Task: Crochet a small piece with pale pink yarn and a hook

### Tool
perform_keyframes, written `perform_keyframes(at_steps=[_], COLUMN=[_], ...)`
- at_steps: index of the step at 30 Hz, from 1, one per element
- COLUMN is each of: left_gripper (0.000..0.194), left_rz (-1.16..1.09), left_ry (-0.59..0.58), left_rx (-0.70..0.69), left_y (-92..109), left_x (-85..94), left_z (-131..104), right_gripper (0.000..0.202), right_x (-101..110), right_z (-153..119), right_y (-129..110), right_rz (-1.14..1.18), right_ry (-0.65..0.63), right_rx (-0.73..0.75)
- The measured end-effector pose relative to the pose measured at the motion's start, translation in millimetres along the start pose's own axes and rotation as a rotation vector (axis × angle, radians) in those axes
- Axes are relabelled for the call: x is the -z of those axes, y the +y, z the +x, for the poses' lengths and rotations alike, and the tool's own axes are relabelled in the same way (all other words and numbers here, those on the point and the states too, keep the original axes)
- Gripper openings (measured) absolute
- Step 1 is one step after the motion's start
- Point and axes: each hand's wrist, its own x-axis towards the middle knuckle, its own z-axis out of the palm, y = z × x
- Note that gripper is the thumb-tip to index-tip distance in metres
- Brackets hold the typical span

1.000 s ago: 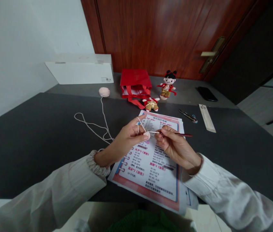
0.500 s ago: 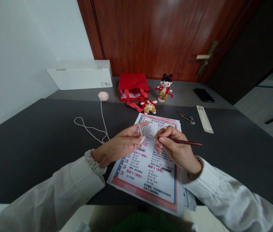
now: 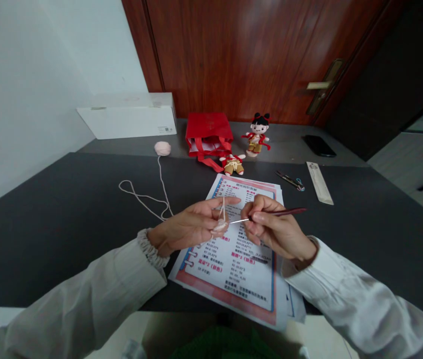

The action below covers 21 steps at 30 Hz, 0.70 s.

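My left hand (image 3: 191,225) pinches a small pale pink crochet piece (image 3: 220,227), with its index finger stretched out and the yarn (image 3: 223,208) looped up over it. In my right hand (image 3: 273,224) is a crochet hook (image 3: 288,212), held like a pen, its dark red handle pointing right. The hook's thin metal shaft reaches left to the crochet piece; whether its tip is inside a stitch is hidden. From my left hand the yarn trails in loose loops back to a pale pink yarn ball (image 3: 162,148). Beneath both hands lie printed pattern sheets (image 3: 230,299).
Behind the sheets are a red gift bag (image 3: 208,127), a headless crocheted doll body (image 3: 233,165) and a standing crocheted doll (image 3: 257,134). Small scissors (image 3: 288,179), a pale packet (image 3: 319,183) and a black phone (image 3: 319,145) lie right. A white box (image 3: 132,117) stands back left.
The hook has tilted, its tip end now lower and its handle raised slightly. My left hand has turned a little, and the crochet piece sits lower. The whole view has shifted slightly.
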Motion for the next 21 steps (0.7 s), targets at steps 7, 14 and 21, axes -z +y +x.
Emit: perform_keyframes(at_steps=[7, 14, 21], left_gripper=[0.054, 0.071, 0.072], left_rz=[0.466, 0.277, 0.331], left_ry=[0.359, 0.353, 0.362], left_rx=[-0.368, -0.324, -0.260], left_y=[-9, -26, -25], left_x=[-12.7, -13.9, -15.9], left_z=[5, 15, 13], right_gripper=[0.020, 0.014, 0.015], right_x=[4, -1, -5], right_z=[10, 9, 8], right_y=[18, 25, 25], right_rz=[0.356, 0.178, -0.066], right_ry=[0.213, 0.217, 0.195], right_rx=[-0.169, -0.067, 0.023])
